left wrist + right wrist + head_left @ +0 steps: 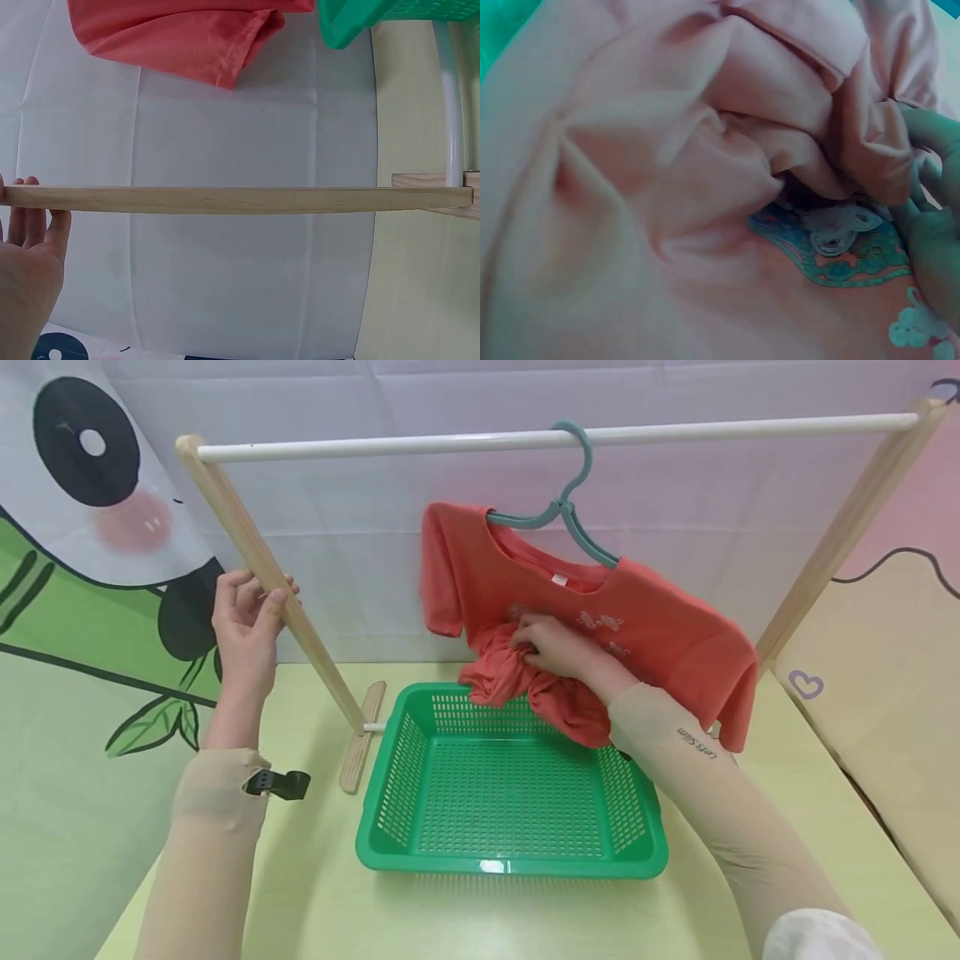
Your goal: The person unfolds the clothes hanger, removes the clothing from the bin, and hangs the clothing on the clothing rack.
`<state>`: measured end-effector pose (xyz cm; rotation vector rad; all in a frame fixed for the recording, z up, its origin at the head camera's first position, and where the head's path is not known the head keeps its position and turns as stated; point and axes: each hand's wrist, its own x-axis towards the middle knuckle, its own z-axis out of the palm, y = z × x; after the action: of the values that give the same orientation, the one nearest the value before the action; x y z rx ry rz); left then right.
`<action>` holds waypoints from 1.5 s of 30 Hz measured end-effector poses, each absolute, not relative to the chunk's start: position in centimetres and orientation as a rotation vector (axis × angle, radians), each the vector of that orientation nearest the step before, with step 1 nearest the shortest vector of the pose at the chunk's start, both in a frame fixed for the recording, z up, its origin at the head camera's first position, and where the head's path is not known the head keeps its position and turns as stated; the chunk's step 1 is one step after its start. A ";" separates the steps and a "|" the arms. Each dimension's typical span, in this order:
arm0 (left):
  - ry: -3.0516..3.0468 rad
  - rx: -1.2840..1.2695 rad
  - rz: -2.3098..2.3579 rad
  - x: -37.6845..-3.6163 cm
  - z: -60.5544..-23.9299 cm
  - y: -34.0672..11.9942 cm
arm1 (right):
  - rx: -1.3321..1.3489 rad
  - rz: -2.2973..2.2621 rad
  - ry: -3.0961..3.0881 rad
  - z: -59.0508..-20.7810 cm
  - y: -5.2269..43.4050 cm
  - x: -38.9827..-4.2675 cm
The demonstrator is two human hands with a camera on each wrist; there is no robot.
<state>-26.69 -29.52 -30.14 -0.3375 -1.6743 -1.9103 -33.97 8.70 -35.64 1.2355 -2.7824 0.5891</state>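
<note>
A coral T-shirt (660, 635) hangs askew on a teal hanger (573, 518) from the white rod (450, 442) of a wooden rack. My right hand (551, 647) grips a bunch of the shirt's lower fabric just above the back rim of a green basket (510, 866). In the right wrist view the crumpled shirt (667, 187) fills the frame, with my fingers (930, 225) at its printed patch. My left hand (247, 618) holds the rack's left wooden leg (300, 627), thumb in front and fingers behind. The left wrist view shows that leg (247, 199) crossing my left hand (30, 255).
The basket holds nothing and stands on a pale yellow table (315, 893). The rack's wooden foot (362, 747) lies left of the basket, and its right leg (840, 535) slants at the far right. A cloth backdrop with a panda print (90, 485) hangs behind.
</note>
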 end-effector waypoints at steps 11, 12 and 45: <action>-1.679 -0.346 -1.896 -26.8 -30.4 -29.9 | 1.286 0.532 -2.877 -35.2 8.8 -32.7; -1.676 -0.348 -1.899 -26.8 -30.4 -29.9 | 1.290 0.541 -2.878 -35.2 8.9 -32.5; -1.704 -0.352 -1.870 -26.5 -29.8 -29.2 | 1.380 0.568 -2.797 -36.2 14.6 -33.2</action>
<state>-26.53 -29.23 -29.79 -0.3515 -1.7038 -1.8699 -33.16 14.58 -36.18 1.3796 -2.7974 0.5681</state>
